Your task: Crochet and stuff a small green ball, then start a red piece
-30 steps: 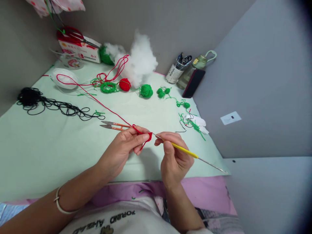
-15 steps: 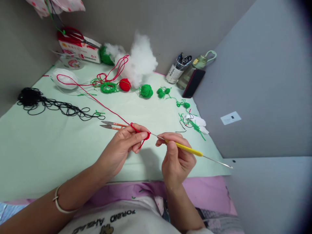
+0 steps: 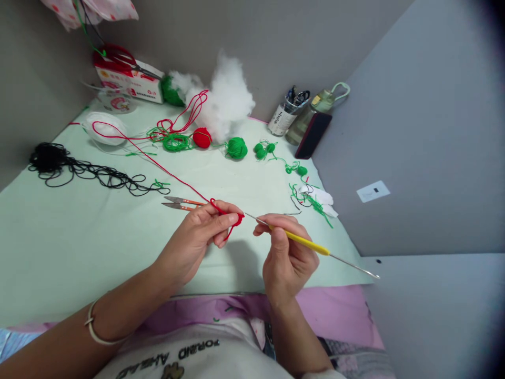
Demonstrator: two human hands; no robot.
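Note:
A small red crochet piece (image 3: pixel 239 219) is pinched between the thumb and fingers of my left hand (image 3: pixel 211 226). Red yarn (image 3: pixel 173 175) loops over that hand's index finger and runs back to the upper left. My right hand (image 3: pixel 290 255) grips a crochet hook by its yellow handle (image 3: pixel 307 242); the metal tip points left and reaches the edge of the red piece. Thread snips (image 3: pixel 177 203) with orange handles lie just behind my left hand, which partly hides them.
Black yarn (image 3: pixel 49 157) spreads at the left. White stuffing (image 3: pixel 229 97), a red ball (image 3: pixel 202 137) and a green ball (image 3: pixel 236 148) sit at the back. A pen cup (image 3: pixel 281 120), bottle (image 3: pixel 303 123) and phone (image 3: pixel 313 136) stand back right, scraps (image 3: pixel 315 199) nearer.
My right hand and the hook have shifted very slightly right, with the hook's rear end a little lower. My left hand has barely moved.

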